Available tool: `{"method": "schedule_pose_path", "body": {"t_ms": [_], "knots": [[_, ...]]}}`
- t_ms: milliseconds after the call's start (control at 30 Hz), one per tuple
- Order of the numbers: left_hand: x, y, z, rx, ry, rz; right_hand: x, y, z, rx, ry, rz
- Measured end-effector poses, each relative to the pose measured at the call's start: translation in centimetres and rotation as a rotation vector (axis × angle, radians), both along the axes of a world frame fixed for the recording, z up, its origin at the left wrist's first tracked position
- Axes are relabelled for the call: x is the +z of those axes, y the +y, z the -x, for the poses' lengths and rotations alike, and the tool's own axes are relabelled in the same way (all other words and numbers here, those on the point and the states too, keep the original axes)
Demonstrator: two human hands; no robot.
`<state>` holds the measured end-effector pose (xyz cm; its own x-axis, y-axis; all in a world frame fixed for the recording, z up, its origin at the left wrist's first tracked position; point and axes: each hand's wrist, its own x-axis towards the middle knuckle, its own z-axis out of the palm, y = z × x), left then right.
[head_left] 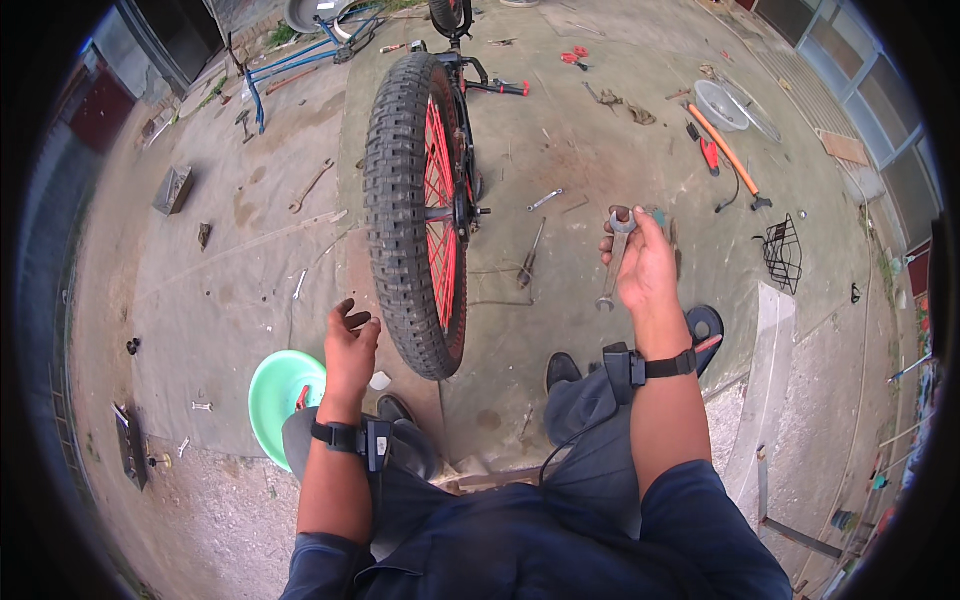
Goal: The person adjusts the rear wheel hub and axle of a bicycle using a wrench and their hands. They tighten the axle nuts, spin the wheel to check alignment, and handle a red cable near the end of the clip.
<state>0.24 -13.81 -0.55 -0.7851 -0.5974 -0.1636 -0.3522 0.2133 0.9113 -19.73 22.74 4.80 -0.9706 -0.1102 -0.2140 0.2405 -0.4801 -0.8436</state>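
Observation:
My right hand is closed around an open-ended wrench, one jaw up by the thumb and the other hanging below the fingers. My left hand holds nothing, its fingers apart and slightly bent, just left of a fat knobby bicycle tyre. The wheel stands upright in front of me, with red spokes and an axle end sticking out to the right. It is joined to a black bicycle frame that runs away from me.
A green basin sits by my left leg. On the ground lie a screwdriver, a small wrench, a larger wrench, an orange-barrelled pump and a wire basket. A blue bicycle frame rests at far left.

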Motion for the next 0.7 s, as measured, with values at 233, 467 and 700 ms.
{"method": "schedule_pose_path", "body": {"t_ms": [233,467,700], "knots": [[0.98,0.66,0.04,0.012,0.026,-0.082,-0.10,-0.34,0.05,0.005,-0.004,-0.002],[0.42,0.72,0.02,0.008,0.031,-0.090,-0.07,-0.15,-0.10,-0.006,0.002,0.009],[0.56,0.88,-0.02,0.015,0.020,-0.095,0.10,-0.13,-0.26,-0.005,0.004,0.012]]}}
